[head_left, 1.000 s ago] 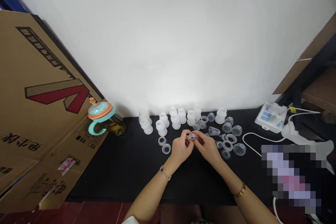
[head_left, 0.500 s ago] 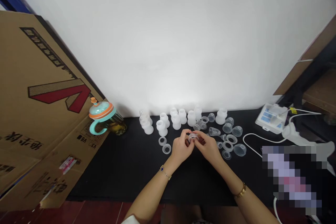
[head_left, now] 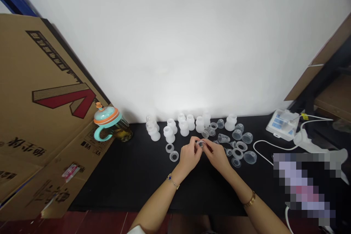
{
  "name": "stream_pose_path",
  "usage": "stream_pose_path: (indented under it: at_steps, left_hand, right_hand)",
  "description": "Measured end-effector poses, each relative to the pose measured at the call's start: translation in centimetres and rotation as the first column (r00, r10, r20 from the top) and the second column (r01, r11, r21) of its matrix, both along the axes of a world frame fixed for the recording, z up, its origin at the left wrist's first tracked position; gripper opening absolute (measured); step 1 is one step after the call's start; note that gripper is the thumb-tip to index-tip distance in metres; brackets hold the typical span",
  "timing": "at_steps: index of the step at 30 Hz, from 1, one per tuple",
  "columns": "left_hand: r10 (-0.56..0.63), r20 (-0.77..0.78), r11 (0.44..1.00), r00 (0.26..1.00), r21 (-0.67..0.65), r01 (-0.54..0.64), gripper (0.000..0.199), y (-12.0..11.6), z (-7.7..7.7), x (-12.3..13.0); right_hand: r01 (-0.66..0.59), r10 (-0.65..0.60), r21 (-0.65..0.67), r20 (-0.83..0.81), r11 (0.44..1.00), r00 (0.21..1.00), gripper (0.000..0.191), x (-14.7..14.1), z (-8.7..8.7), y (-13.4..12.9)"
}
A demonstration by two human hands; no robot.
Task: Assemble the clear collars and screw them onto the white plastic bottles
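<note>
My left hand [head_left: 191,154] and my right hand [head_left: 217,155] meet over the black table, fingertips closed on a translucent bottle ring [head_left: 201,143]. The ring is tilted, and whether a teat sits inside it is too small to tell. Behind my hands stand several small white bottles [head_left: 184,128] with open necks. To the left of my left hand lie two loose rings [head_left: 174,156]. Beside my right hand are more translucent rings [head_left: 237,153], small teats [head_left: 228,152] and clear dome caps [head_left: 249,157].
A teal-lidded pitcher [head_left: 108,122] with dark liquid stands at the left by a large cardboard box [head_left: 57,117]. On the right are a white plastic case [head_left: 282,124], a white cable [head_left: 264,141] and a pixelated patch. A white wall [head_left: 175,44] rises behind the table.
The ring between my fingertips has turned to a steeper angle, and my fingers have shifted slightly around it. The loose parts and bottles stay in place.
</note>
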State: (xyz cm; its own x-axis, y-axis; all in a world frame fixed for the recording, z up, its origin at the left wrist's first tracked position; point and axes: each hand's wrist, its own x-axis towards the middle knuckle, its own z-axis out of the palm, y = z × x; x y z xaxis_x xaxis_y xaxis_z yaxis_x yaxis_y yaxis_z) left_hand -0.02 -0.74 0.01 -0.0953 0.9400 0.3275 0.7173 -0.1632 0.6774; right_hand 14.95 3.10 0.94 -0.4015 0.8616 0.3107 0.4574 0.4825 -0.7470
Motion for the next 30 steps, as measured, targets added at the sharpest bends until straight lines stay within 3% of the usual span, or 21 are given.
stream_pose_path:
  at_steps: [30]
  left_hand:
    - [-0.043, -0.039, 0.999, 0.998, 0.014, 0.043, 0.014, 0.05, -0.45, 0.16]
  right_hand:
    - [0.034, -0.036, -0.026, -0.078, 0.999, 0.996, 0.029, 0.06, -0.65, 0.40]
